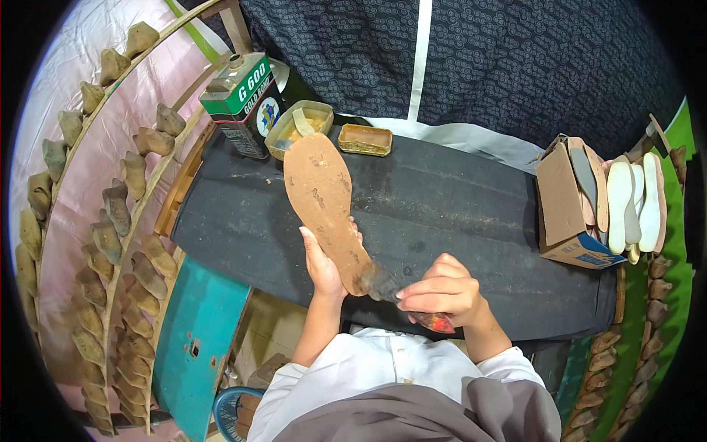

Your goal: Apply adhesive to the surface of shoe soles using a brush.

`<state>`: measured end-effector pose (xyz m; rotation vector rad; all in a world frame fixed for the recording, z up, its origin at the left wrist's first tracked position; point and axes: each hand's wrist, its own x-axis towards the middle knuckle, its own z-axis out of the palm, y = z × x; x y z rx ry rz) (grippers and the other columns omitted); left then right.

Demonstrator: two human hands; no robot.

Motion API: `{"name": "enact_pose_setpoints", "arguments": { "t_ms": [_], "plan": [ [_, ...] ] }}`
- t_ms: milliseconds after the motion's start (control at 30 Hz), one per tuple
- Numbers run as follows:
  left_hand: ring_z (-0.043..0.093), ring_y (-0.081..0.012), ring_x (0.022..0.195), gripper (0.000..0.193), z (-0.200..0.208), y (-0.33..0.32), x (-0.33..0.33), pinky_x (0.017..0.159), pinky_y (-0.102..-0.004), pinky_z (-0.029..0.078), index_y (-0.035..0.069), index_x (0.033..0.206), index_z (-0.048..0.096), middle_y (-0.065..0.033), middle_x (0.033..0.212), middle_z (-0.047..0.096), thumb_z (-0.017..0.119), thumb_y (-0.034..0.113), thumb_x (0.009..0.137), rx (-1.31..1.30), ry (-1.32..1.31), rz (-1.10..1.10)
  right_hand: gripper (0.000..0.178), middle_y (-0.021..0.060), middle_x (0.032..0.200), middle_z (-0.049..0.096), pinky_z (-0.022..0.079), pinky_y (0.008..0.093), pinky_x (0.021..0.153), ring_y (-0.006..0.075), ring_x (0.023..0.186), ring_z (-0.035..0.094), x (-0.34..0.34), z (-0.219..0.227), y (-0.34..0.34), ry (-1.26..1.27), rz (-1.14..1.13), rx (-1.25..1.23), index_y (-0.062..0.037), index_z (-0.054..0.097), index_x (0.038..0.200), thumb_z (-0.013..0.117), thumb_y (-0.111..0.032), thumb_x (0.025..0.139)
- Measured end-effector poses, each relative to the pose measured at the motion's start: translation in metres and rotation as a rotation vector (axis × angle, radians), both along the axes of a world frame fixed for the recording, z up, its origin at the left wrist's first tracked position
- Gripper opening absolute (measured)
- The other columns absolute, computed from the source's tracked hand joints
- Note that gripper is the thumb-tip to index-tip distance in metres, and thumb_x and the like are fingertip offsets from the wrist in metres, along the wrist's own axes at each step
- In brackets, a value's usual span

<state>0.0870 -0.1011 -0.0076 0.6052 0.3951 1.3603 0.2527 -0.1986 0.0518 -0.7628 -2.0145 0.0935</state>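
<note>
A brown shoe insole (321,184), mottled with dark marks, slants over the black-covered table. My left hand (324,264) grips it by the edges near its narrower middle, thumb on the near side and fingers on the far side. My right hand (445,292) is closed around a brush (433,322) with a red, patterned handle end. Its dark bristles, smeared by motion, are at the heel end of the insole. The brush's middle is hidden behind my fingers.
On the black tabletop (456,195), a green and black metal can (239,107) stands at back left, beside a tub (322,110) of yellowish stuff and a shallow amber tray (365,140). At right, a cardboard box (565,210) holds several insoles. Racks of shoe lasts (151,140) flank the table.
</note>
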Motion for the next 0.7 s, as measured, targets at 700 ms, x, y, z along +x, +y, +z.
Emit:
{"name": "enact_pose_setpoints", "arguments": {
  "t_ms": [700],
  "plan": [
    [0.053,-0.0216,0.084,0.063,-0.009,-0.002,-0.002,0.075,-0.0340,0.045,0.001,0.121,0.042,-0.0139,0.100,0.052,0.023,0.055,0.095,0.047,-0.102,0.118,0.021,-0.0032,0.074,0.067,0.035,0.0267,0.058,0.0125,0.060,0.048,0.006,-0.007,-0.004,0.098,-0.100,-0.022,-0.0122,0.069,0.074,0.076,-0.025,0.059]
  ]
}}
